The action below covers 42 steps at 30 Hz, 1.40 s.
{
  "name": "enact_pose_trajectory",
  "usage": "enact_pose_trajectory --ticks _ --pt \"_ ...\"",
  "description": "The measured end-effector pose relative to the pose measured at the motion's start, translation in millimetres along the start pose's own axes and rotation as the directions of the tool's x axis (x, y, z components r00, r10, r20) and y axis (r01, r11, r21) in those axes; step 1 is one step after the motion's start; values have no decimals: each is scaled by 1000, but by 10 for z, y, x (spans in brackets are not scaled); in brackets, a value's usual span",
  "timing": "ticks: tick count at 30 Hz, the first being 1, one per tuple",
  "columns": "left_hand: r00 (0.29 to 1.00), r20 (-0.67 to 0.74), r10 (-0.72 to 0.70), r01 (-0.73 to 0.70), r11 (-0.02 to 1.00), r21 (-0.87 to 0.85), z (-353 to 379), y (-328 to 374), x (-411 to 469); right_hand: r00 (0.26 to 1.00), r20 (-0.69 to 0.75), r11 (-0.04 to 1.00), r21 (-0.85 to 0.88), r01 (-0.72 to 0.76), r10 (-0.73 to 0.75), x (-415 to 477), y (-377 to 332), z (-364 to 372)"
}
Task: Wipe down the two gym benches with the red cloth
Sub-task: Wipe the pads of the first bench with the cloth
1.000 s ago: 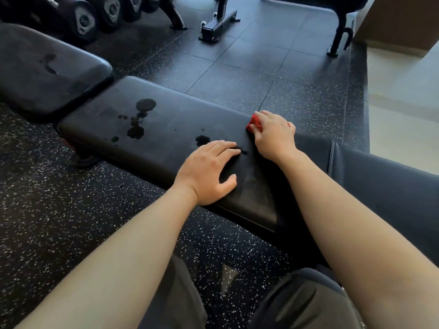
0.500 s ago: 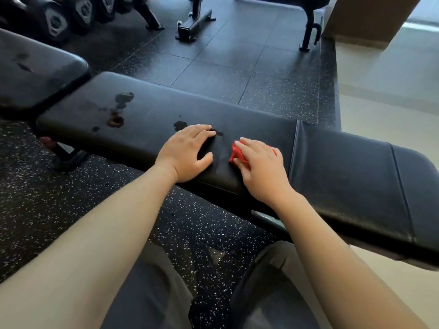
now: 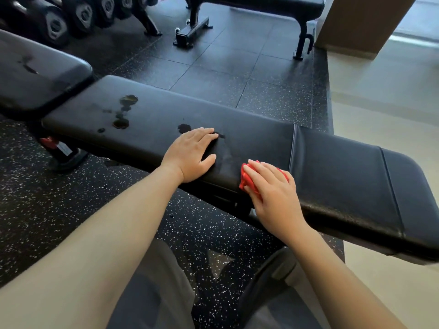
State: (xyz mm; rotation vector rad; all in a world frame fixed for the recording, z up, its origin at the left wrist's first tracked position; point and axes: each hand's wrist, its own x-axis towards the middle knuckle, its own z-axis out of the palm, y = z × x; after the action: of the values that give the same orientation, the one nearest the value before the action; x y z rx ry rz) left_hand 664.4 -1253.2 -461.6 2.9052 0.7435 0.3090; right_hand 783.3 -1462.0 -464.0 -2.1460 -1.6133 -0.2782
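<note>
The person is leaning over the long black bench (image 3: 261,136) that runs across in front of them, both bare arms reaching out to its padded top. The left hand (image 3: 190,154) lies flat on the pad near the front edge, about midway along, with the fingers straight and together, the thumb spread out to the side, and nothing in it. The right hand (image 3: 273,188) is just beside it, towards the bench's right end, and it holds the red cloth (image 3: 247,179). The fingers are bent over the bunched cloth and press it onto the pad right at the front edge. Red folds show at the thumb side and past the fingertips. I cannot see the thumb.

Dark wet spots (image 3: 123,110) sit on the left part of the pad, well apart from the cloth. One smaller spot (image 3: 184,127) lies just beyond the left fingertips. A duller streak runs across the pad between the two hands.

At the bench's left end a second bench (image 3: 35,74) meets it at an angle, with a few dark marks of its own. Farther off on the speckled rubber floor (image 3: 213,62) stand another bench (image 3: 261,3) and a row of dumbbells (image 3: 54,22).
</note>
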Motion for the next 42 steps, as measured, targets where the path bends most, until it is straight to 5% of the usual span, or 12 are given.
enact_pose_trajectory --ticks 16,26,32,37,42 --pt "1000 -30 0 2 999 38 -30 34 -1 999 -45 997 -74 -13 10 197 -190 186" --pt "999 -24 -27 28 999 27 -35 44 14 988 27 985 -68 157 -155 -41 139 -17" --pt "1000 8 -10 10 1000 11 -40 31 19 996 6 991 -96 94 -94 53 -32 86" --pt "975 125 182 -195 975 104 -208 -267 142 1000 7 990 -138 17 -17 227 -268 209" --pt "973 58 221 -221 975 -20 -161 -514 118 991 -22 971 -195 -137 135 417 -495 336"
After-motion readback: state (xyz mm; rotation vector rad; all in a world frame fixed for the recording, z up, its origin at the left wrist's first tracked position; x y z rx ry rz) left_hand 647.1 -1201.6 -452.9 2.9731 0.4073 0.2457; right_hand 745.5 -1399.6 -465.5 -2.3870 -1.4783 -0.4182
